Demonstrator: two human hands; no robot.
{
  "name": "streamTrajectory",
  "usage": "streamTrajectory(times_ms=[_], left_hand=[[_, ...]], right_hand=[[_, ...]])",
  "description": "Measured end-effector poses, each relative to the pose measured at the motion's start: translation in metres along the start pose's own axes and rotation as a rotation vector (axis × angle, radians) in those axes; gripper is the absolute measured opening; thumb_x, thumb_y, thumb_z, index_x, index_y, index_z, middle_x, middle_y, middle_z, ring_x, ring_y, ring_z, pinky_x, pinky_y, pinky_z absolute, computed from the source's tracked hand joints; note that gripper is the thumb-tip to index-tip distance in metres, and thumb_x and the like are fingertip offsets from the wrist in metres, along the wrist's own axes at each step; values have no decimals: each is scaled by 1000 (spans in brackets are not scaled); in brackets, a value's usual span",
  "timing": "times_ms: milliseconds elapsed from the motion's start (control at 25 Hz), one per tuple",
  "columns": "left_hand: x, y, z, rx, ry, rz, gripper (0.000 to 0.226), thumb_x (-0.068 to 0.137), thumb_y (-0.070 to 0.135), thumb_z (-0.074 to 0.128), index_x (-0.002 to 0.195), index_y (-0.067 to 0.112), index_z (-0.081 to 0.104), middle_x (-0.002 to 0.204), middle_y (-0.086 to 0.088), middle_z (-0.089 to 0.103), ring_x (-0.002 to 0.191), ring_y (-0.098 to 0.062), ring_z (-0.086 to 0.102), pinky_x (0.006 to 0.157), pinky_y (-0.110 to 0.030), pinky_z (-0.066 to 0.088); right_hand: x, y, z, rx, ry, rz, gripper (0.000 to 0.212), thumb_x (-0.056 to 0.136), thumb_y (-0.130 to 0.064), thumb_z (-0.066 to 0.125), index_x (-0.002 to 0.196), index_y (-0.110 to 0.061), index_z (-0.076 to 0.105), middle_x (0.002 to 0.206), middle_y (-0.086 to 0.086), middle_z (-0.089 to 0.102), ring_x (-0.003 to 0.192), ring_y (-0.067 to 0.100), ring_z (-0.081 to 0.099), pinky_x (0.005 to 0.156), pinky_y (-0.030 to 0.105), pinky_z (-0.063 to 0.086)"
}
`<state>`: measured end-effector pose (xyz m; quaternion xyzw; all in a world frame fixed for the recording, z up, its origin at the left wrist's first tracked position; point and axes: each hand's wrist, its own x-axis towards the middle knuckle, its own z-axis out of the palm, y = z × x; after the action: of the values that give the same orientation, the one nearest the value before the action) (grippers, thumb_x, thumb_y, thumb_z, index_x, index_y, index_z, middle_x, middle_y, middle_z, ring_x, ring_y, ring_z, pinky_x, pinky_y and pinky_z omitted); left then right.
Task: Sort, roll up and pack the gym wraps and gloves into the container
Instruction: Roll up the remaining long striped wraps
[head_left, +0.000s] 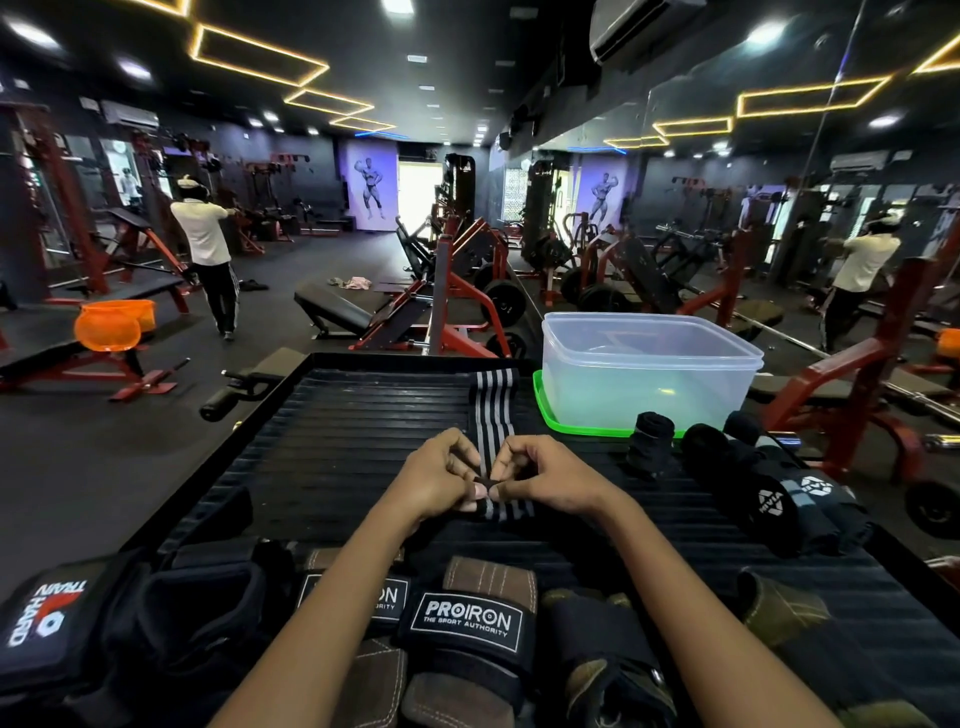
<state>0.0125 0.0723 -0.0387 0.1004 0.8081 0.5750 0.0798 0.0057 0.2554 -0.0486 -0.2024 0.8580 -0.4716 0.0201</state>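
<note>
Both hands, left hand (441, 480) and right hand (540, 475), pinch the near end of a striped wrap (493, 410) lying flat on the desk (353, 415), beside the clear container (649, 364).

wrap: grey-black striped wrap (492, 415), laid flat, running away across the ribbed table (363, 441), near end folded over
container: clear tub (649, 374), open, upright on green lid (550, 415), far right
rolled wraps: black rolls (650, 441) just in front of tub
gloves: PROIRON gloves (467, 629) along near edge
</note>
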Motion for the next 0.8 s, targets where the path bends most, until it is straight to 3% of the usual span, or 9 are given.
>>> streamTrajectory(times_ms=[240, 400, 560, 800], left_hand=[[4, -2, -2, 9, -18, 17, 20, 82, -10, 64, 79, 9, 61, 67, -7, 58, 62, -11, 58, 58, -21, 53], [2, 0, -1, 46, -51, 119, 24, 72, -6, 77, 83, 14, 67, 73, -5, 67, 71, -16, 63, 72, -29, 54], [2, 4, -1, 119, -17, 143, 31, 68, -8, 79, 82, 18, 70, 58, 11, 58, 54, -2, 56, 63, -18, 45], [-2, 7, 1, 239, 31, 196, 30, 69, -3, 79, 85, 20, 68, 65, 8, 53, 58, -3, 51, 62, -13, 45]], right_hand=[[-3, 3, -3, 7, 50, 15, 20, 78, -16, 80, 84, -8, 62, 66, 0, 62, 64, 18, 58, 64, 31, 46], [-2, 5, -4, 24, 125, -4, 12, 86, -12, 71, 81, -13, 60, 69, -10, 60, 68, 6, 55, 68, 25, 45], [-3, -2, -3, 139, 93, 13, 14, 88, 0, 64, 85, -11, 57, 71, -6, 55, 63, -3, 51, 64, 11, 42], [-1, 3, -2, 289, 88, 79, 12, 85, 4, 67, 84, -7, 60, 63, -7, 60, 59, 2, 55, 61, 17, 45]])
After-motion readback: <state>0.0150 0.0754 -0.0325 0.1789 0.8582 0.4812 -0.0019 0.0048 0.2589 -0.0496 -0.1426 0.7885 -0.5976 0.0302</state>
